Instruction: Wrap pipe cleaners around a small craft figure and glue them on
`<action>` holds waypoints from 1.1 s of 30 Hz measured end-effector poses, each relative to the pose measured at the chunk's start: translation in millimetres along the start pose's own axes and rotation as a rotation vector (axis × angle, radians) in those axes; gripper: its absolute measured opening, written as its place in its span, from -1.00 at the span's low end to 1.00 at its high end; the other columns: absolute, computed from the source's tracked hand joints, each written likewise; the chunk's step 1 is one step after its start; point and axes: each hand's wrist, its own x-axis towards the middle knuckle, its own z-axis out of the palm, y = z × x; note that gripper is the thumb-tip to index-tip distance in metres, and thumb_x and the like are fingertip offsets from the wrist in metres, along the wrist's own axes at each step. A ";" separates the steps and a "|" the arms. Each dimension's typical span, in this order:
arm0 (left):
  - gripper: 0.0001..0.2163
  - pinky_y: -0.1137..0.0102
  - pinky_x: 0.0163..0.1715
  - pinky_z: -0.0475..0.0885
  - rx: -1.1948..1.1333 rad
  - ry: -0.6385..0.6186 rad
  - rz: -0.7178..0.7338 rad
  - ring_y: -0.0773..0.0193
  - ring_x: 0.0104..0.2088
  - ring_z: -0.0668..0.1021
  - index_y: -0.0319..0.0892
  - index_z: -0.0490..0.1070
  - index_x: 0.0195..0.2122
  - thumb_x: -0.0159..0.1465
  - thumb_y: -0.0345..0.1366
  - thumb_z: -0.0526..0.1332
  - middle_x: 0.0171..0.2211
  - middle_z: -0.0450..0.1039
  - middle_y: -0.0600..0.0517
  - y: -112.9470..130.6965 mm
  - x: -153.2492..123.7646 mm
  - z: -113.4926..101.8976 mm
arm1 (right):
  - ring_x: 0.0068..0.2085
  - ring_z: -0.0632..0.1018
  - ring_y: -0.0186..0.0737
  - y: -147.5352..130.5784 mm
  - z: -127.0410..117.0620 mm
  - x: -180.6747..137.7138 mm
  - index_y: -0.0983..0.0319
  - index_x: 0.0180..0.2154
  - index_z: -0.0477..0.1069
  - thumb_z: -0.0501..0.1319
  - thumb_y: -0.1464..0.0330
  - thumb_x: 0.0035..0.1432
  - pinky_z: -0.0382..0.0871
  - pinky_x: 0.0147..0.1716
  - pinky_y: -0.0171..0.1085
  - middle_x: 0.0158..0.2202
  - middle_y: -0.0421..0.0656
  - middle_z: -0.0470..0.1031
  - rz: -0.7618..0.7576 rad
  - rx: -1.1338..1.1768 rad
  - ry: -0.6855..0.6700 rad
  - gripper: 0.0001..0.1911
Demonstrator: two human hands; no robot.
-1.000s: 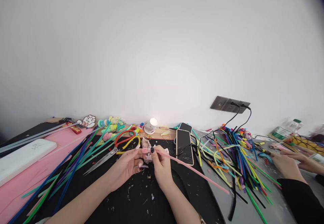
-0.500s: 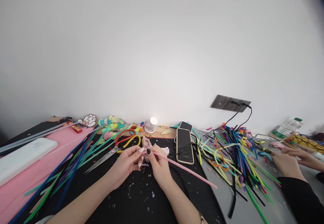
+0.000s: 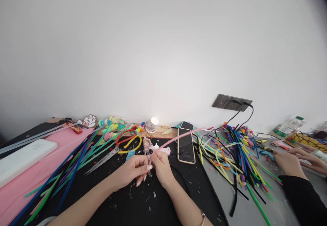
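Observation:
A long pink pipe cleaner (image 3: 180, 136) runs between my two hands and points up and to the right. Its lower end is pinched in my left hand (image 3: 135, 170), whose fingers are curled. Just beside it, my right hand (image 3: 161, 167) grips the same pipe cleaner between thumb and fingers. Behind my hands lies a stained pale pink tool, probably a glue gun (image 3: 166, 150), partly covered by them. A small blue fuzzy piece (image 3: 130, 154) rests behind my left hand. Large scissors (image 3: 116, 150) with red and yellow handles lie to the left.
Two phones (image 3: 186, 147) lie right of my hands, beside a heap of colourful pipe cleaners (image 3: 245, 161). More pipe cleaners (image 3: 76, 164) and a white case (image 3: 30, 159) are left. A paper cup (image 3: 152, 125) stands at the wall. A co-worker's hands (image 3: 291, 163) work far right.
The pink pipe cleaner has swung from pointing down-right to up-right. My left hand has lowered slightly, and the blue fuzzy piece has come into sight behind it.

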 end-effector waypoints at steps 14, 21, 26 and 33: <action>-0.68 0.54 -0.61 0.29 -0.440 0.125 -0.056 0.46 -0.61 0.37 -0.18 0.37 -0.28 0.25 0.01 0.19 -0.48 0.41 0.07 4.6 -0.1 -2.4 | -0.56 0.12 -0.38 -7.4 -5.2 3.6 0.19 -0.53 0.14 0.07 0.12 0.25 0.01 -0.57 -0.36 -0.59 -0.33 0.07 -0.097 0.001 0.085 -0.62; -0.72 0.56 -0.57 0.25 -0.446 0.119 -0.059 0.51 -0.62 0.30 -0.17 0.28 -0.41 0.18 -0.11 0.31 -0.52 0.33 0.16 6.1 -0.9 -0.2 | -0.56 0.09 -0.37 -5.4 -3.5 3.2 0.18 -0.51 0.15 0.05 0.10 0.27 -0.01 -0.58 -0.35 -0.58 -0.32 0.03 -0.114 0.011 0.011 -0.61; -0.72 0.47 -0.51 0.31 -0.150 0.260 0.080 0.43 -0.61 0.37 -0.15 0.25 -0.44 0.20 -0.08 0.25 -0.56 0.36 0.17 7.1 0.3 1.2 | -0.56 0.09 -0.38 -4.3 -4.1 4.2 0.20 -0.57 0.15 0.06 0.11 0.24 -0.01 -0.57 -0.35 -0.58 -0.31 0.06 -0.081 -0.045 0.091 -0.57; -0.88 0.38 -0.39 0.41 0.349 0.410 0.247 0.26 -0.47 0.51 -0.12 0.33 -0.44 0.23 -0.24 0.17 -0.51 0.43 0.09 5.0 -2.0 -2.7 | -0.58 0.10 -0.39 -0.1 -3.9 7.1 0.19 -0.61 0.13 0.09 0.20 0.16 -0.03 -0.59 -0.37 -0.63 -0.33 0.06 0.001 -0.016 0.106 -0.63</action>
